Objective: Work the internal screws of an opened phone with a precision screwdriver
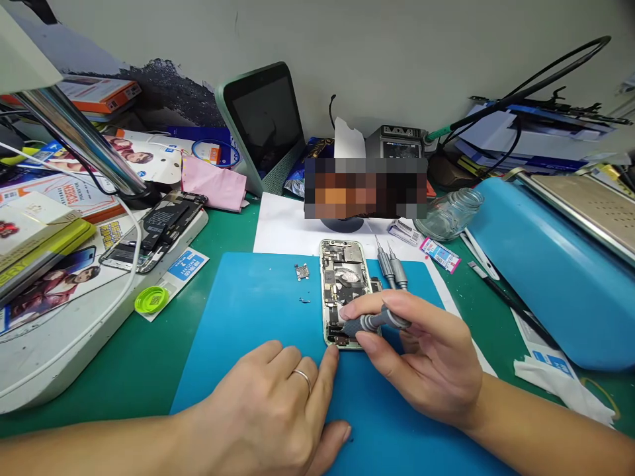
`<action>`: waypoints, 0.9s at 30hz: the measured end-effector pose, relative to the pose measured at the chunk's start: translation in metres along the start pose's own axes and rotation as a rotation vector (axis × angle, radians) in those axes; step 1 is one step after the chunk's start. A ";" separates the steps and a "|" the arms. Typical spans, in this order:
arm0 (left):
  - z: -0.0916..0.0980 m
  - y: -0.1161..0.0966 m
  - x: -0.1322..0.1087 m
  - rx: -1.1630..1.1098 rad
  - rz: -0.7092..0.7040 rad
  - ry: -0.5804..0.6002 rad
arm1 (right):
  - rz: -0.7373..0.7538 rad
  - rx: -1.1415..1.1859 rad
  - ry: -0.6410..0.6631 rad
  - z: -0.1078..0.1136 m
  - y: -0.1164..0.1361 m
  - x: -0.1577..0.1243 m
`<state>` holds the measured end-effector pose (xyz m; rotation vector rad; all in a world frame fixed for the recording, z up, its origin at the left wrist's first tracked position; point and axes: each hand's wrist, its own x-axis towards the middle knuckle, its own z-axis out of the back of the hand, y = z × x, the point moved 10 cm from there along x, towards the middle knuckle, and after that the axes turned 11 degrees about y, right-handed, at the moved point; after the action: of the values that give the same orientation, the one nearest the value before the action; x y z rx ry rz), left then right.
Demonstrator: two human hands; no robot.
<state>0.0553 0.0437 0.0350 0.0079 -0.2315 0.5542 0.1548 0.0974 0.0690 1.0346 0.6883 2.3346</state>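
Note:
An opened smartphone [350, 276], its inner parts bare, lies on the blue mat [238, 311]. In my right hand [426, 363] a grey precision screwdriver [370, 324] is pinched between thumb and fingers. It is held over the phone's lower end; its tip is hard to make out. My left hand [278, 403] holds nothing; its index fingertip touches the phone's bottom edge, while the other fingers rest bent on the mat. Two more screwdrivers [391, 266] lie right of the phone. Left of it are a small metal-coloured part [301, 272] and tiny pieces [304, 301].
A screen device [262, 119] stands at the back, beside a blurred-out patch. On the right are a glass jar [449, 215] and a large blue case [536, 264]. At left, another opened phone [156, 228], a green cap [151, 299], a lamp [84, 132] and stacked boxes.

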 end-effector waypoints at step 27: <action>0.000 0.002 0.002 -0.040 0.001 0.054 | 0.042 -0.043 0.044 -0.002 0.006 0.001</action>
<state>0.0559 0.0466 0.0353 -0.0463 -0.1898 0.5501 0.1517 0.0932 0.0721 0.9906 0.6362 2.4040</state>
